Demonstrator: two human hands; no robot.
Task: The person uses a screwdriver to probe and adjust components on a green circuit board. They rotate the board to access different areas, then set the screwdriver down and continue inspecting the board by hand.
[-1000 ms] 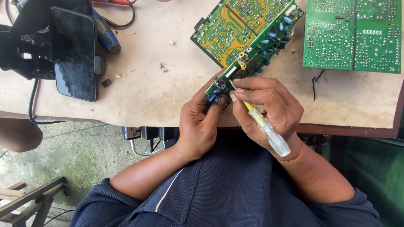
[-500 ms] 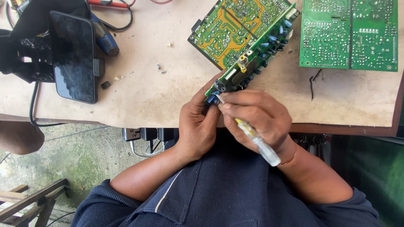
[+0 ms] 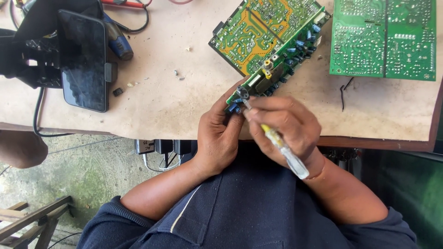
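Workbench surface and items resting on it

The tan workbench point(image 3: 175, 106) carries a tilted green-and-yellow circuit board point(image 3: 270, 34), a flat green circuit board point(image 3: 383, 39) to one side, a dark phone point(image 3: 83, 60) on a black stand, and small loose screws point(image 3: 177, 75).

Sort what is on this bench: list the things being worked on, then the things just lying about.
In hand:
left hand steadying the tilted circuit board
right hand holding the clear-handled screwdriver, tip at the board's near corner

Lying about:
second green board
dark phone
loose screws
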